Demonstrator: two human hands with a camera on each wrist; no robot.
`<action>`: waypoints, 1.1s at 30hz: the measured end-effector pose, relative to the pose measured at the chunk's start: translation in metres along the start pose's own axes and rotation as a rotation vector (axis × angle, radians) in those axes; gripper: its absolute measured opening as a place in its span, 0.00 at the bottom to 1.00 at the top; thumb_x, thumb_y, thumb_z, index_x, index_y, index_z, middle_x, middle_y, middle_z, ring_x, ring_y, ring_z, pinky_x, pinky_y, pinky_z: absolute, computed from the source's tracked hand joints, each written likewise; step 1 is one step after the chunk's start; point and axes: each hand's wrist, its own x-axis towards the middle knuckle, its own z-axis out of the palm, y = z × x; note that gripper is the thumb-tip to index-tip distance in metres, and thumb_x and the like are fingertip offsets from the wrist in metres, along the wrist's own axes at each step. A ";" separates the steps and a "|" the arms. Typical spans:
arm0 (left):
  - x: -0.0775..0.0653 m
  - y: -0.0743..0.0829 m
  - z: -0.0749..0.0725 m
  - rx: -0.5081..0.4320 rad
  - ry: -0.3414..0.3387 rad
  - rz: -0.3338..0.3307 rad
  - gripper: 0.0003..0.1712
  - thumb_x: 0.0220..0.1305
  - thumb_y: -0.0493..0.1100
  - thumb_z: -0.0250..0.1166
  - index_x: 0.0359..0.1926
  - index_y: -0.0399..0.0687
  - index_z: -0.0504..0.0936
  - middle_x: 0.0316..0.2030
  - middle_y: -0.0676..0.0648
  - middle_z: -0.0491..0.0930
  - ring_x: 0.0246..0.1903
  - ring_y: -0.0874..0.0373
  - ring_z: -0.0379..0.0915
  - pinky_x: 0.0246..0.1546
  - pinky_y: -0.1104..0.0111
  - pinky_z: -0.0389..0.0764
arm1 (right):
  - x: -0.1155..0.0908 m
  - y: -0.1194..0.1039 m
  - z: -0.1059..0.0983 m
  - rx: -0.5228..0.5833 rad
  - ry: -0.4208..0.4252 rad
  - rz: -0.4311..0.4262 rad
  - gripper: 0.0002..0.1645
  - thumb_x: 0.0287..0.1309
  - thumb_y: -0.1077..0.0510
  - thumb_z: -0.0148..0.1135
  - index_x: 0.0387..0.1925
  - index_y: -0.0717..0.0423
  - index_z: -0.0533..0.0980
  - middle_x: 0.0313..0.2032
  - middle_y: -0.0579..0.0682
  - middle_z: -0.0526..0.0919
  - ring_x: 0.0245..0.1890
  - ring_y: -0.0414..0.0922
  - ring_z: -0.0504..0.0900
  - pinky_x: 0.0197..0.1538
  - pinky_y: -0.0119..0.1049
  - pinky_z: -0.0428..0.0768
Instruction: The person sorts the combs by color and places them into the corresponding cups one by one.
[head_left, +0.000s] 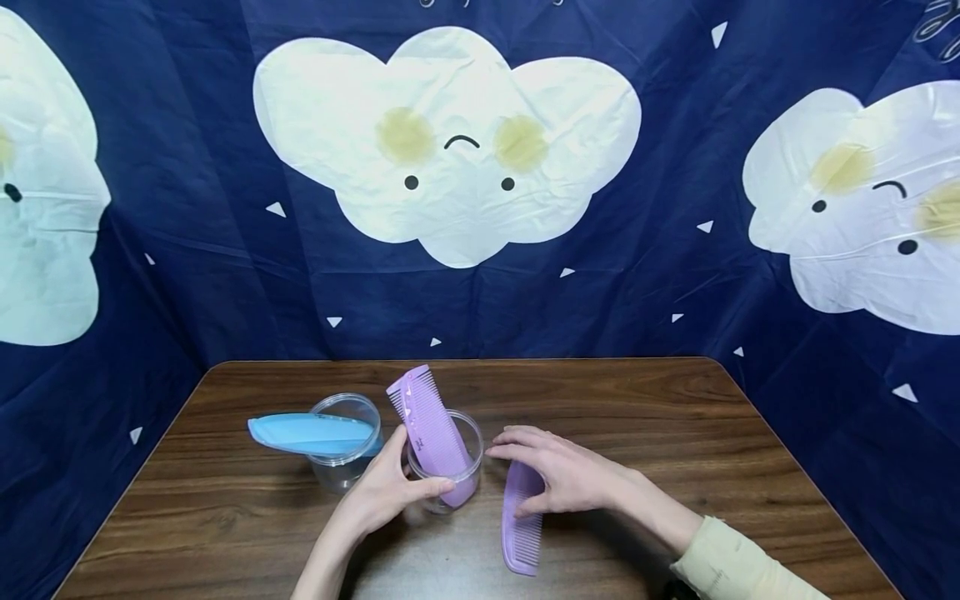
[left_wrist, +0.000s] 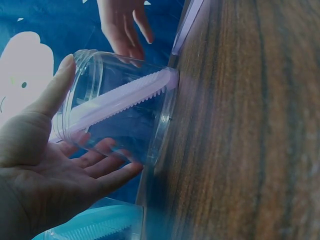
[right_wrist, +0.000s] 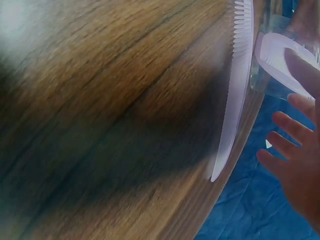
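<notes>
My left hand [head_left: 381,493] holds a clear plastic jar [head_left: 476,442], its thumb at the rim and its fingers round the far side. Light purple combs [head_left: 435,437] lean in that jar, tilted, tops sticking out; teeth show along both edges, and I cannot tell exactly how many there are. Another purple comb [head_left: 521,537] lies flat on the table. Above its far end hovers my right hand [head_left: 566,471], fingers spread and partly covering it. In the right wrist view, that hand [right_wrist: 297,145] is apart from the loose comb [right_wrist: 232,110].
A second clear jar [head_left: 333,475] stands left of my left hand, with blue combs [head_left: 311,433] lying slanted in it and jutting out to the left. The wooden table [head_left: 637,400] ends at a dark blue cloth backdrop [head_left: 480,308] with white clouds.
</notes>
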 end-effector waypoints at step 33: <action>-0.001 0.000 0.000 0.012 0.010 -0.004 0.49 0.51 0.47 0.82 0.70 0.46 0.66 0.64 0.42 0.77 0.64 0.49 0.73 0.62 0.59 0.76 | -0.005 -0.006 0.011 -0.420 -0.073 -0.288 0.39 0.35 0.63 0.76 0.55 0.38 0.78 0.58 0.43 0.79 0.60 0.43 0.78 0.65 0.41 0.78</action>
